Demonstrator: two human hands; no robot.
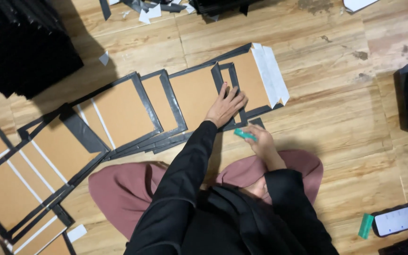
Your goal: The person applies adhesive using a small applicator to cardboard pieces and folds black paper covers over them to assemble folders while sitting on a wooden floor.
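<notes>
Left hand (pixel 226 106) flat, fingers (pixel 234 97) spread, pressing on the black-edged brown cardboard panel (pixel 199 94) lying on the wooden floor (pixel 336 118). Right hand (pixel 259 139) just below that panel's lower edge, fingers curled, pinching a small green tool (pixel 244 135). White tape strips (pixel 271 75) sit at the panel's right end. More panels (pixel 38 160) fan out left of it. Phone (pixel 399 219) well apart, lower right.
</notes>
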